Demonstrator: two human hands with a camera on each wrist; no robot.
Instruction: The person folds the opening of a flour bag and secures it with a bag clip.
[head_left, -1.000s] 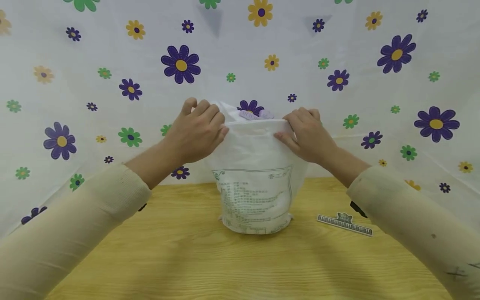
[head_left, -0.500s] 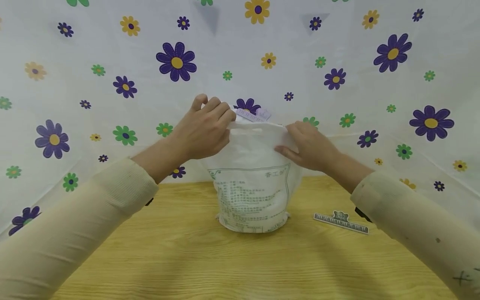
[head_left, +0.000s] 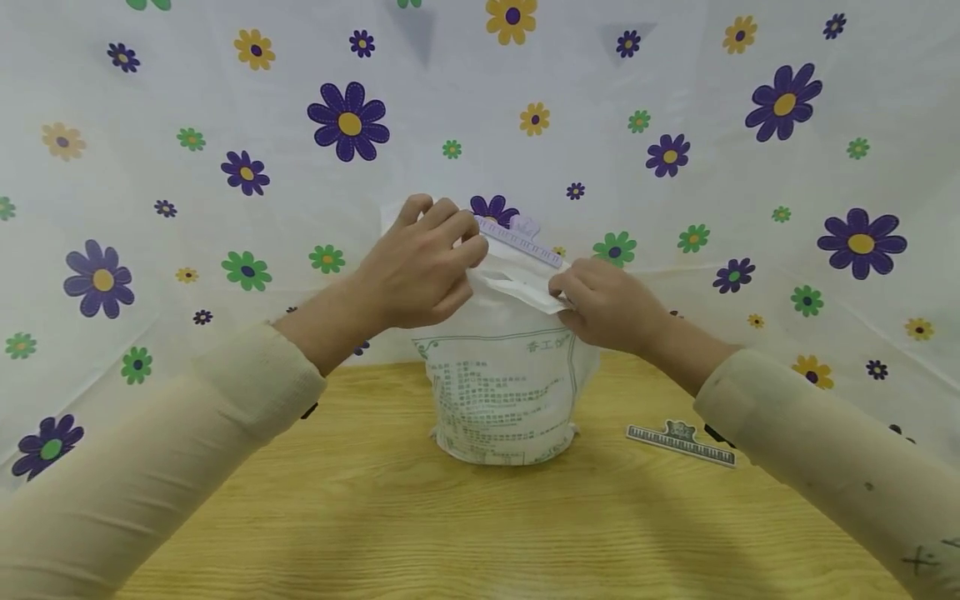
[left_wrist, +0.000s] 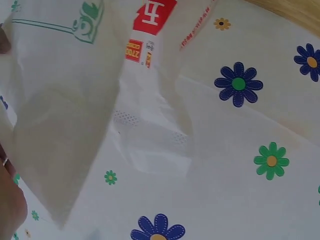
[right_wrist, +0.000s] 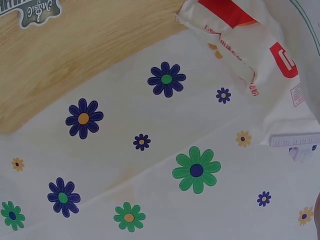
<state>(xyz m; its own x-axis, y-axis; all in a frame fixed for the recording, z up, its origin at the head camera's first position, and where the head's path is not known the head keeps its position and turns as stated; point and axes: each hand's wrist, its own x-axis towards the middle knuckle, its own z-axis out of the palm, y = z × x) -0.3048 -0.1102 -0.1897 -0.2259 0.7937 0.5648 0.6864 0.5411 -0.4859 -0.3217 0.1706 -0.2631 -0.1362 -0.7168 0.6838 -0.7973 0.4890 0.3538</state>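
Observation:
A white plastic bag [head_left: 498,392] with green print stands upright on the table, bulging at its lower part. My left hand [head_left: 420,271] grips the left side of the bag's top, fingers bent over the rim. On the right, my right hand [head_left: 615,308] pinches the front rim, which is folded toward me. A lilac clip [head_left: 527,243] with a piano-key pattern lies along the back top edge, tilted down to the right. The right wrist view shows this clip [right_wrist: 295,140] on the bag's edge. Red print marks the bag's far side [left_wrist: 152,20].
A black-and-white piano-key clip [head_left: 681,443] lies on the wooden table [head_left: 480,533], right of the bag. Close behind hangs a white cloth [head_left: 712,308] printed with flowers.
The right hand has moved down and slightly left, folding the front rim down at the right. More of the lilac clip shows. The left hand has shifted right.

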